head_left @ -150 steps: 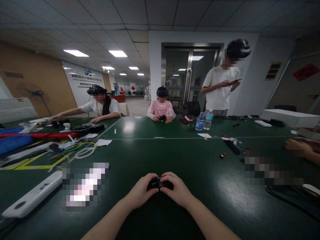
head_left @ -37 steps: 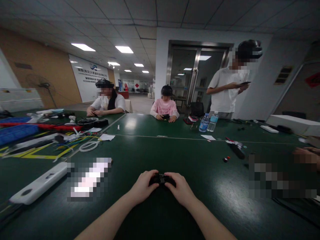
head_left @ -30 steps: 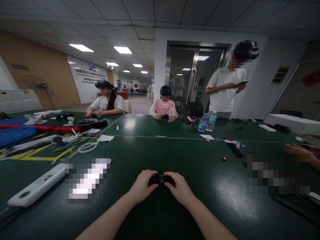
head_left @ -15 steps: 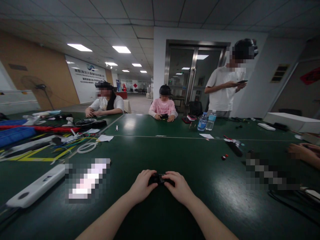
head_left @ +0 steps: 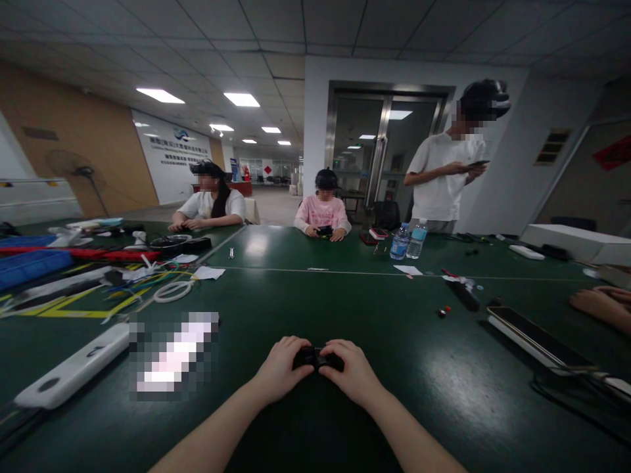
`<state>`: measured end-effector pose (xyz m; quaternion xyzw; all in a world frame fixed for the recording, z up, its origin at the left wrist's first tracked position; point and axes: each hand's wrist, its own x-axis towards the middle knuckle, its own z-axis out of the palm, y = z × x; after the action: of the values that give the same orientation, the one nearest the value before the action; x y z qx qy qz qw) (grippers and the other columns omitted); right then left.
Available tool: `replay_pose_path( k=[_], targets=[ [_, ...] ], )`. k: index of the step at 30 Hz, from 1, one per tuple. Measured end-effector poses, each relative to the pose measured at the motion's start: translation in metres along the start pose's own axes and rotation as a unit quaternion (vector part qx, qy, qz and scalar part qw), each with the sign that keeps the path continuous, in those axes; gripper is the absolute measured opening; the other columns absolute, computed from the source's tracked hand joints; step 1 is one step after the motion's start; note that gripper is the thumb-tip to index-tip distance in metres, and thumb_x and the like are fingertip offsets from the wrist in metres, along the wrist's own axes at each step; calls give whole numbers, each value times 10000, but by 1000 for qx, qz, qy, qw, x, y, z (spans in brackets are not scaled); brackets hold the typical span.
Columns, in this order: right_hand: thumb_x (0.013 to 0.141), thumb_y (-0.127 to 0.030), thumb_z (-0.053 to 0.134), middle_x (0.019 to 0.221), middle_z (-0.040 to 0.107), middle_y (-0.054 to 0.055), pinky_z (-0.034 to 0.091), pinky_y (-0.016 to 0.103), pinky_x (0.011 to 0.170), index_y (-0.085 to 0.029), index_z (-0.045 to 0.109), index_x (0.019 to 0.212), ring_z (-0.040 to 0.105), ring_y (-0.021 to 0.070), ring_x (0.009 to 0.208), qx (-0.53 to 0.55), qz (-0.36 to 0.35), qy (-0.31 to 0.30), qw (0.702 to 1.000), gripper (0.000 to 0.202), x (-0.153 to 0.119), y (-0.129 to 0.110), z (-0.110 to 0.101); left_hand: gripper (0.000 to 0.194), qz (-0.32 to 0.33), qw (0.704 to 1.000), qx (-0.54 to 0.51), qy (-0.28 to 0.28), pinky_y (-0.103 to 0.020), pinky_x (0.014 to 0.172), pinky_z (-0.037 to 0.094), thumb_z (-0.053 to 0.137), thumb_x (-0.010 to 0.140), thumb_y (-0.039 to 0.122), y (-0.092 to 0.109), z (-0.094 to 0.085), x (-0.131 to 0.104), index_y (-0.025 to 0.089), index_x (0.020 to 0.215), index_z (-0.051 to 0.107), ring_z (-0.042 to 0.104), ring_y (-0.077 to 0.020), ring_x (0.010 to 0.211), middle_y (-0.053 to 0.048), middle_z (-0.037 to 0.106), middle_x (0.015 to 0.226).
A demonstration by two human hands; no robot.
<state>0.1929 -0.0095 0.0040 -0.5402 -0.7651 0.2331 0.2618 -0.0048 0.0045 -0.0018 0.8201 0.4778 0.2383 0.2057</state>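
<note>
A small black object [head_left: 309,357] is held low over or on the green table [head_left: 315,295], in front of me. From its left side, my left hand [head_left: 280,365] grips it between thumb and fingers. On the opposite end my right hand [head_left: 355,371] is closed in the same way, thumb below and fingers above. A lighter spot shows at the middle of the object, between the two thumbs. Its exact kind is too dark and small to make out, and the fingers cover its ends.
A blurred, bright-screened device [head_left: 177,355] and a white power strip [head_left: 73,368] lie to the left. Rightward are a phone [head_left: 539,338] with cables and another person's hand [head_left: 596,305]. Water bottles [head_left: 417,240] stand at the back; people are around the table.
Both hands stay nearly in place on the black object. My right fingers have shifted slightly, and the object's middle looks a little different. The view has moved very slightly.
</note>
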Motion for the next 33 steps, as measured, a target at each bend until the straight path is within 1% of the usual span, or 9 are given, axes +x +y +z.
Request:
replay_pose_path(
  k=[4, 7, 9, 14, 20, 24, 26, 33],
  targets=[
    [709, -302, 639, 1091, 581, -16, 326, 368, 938, -299, 610, 945, 494, 191, 1067, -4, -1, -12, 1000, 238, -1, -5, -4, 343, 4, 1000, 7, 1, -351, 875, 393, 580, 734, 315, -1, 1, 0, 237, 1066, 541, 506, -217, 1012, -48, 578, 1073],
    [717, -298, 633, 1077, 588, -18, 322, 374, 936, -293, 607, 934, 494, 193, 1062, -9, 5, -16, 1000, 219, -2, -7, -4, 438, 1, 1000, 9, 0, -363, 899, 382, 597, 719, 331, -3, 2, 0, 234, 1137, 506, 493, -227, 1042, -59, 569, 1107],
    [709, -288, 642, 1055, 599, -22, 327, 377, 927, -292, 609, 916, 498, 197, 1052, -10, 5, -13, 1000, 210, -1, -7, -3, 467, 1, 1000, 9, -6, -368, 905, 379, 602, 715, 341, -3, 2, 0, 237, 1158, 498, 488, -231, 1051, -61, 568, 1117],
    [703, -287, 650, 1051, 605, -22, 333, 388, 923, -293, 606, 905, 505, 201, 1043, 1, -4, -4, 1000, 207, -2, -8, -3, 380, 2, 1000, 6, -10, -359, 891, 386, 587, 732, 324, -1, 0, 0, 239, 1100, 540, 499, -225, 1030, -54, 579, 1092],
    [733, -281, 622, 1105, 587, -9, 330, 382, 927, -278, 609, 895, 492, 197, 1077, 0, -14, -8, 1000, 163, -3, -9, -4, 392, 6, 1000, 0, -15, -351, 888, 387, 569, 749, 330, 1, 0, 0, 244, 1128, 523, 509, -216, 1021, -45, 581, 1093],
    [695, -261, 663, 1071, 610, -5, 340, 368, 902, -263, 604, 878, 508, 199, 1048, -18, -30, 3, 999, 192, -2, -7, -1, 418, 1, 1000, 0, -15, -358, 898, 384, 572, 743, 314, 2, 0, 0, 236, 1148, 512, 511, -218, 1021, -53, 584, 1092],
    [696, -262, 664, 1067, 614, -6, 340, 368, 897, -261, 603, 879, 508, 200, 1046, -23, -33, 4, 999, 194, -1, -7, 0, 433, 3, 1000, -3, -10, -358, 898, 386, 580, 735, 298, 2, 0, 0, 229, 1156, 507, 515, -215, 1014, -57, 586, 1089],
    [723, -270, 640, 1094, 604, -20, 329, 391, 918, -276, 605, 880, 502, 197, 1062, -16, -21, -11, 1000, 161, -3, -12, -4, 404, -4, 1000, -6, -14, -367, 888, 402, 594, 724, 306, 4, -3, -2, 237, 1116, 530, 521, -216, 1001, -54, 590, 1077]
  ],
)
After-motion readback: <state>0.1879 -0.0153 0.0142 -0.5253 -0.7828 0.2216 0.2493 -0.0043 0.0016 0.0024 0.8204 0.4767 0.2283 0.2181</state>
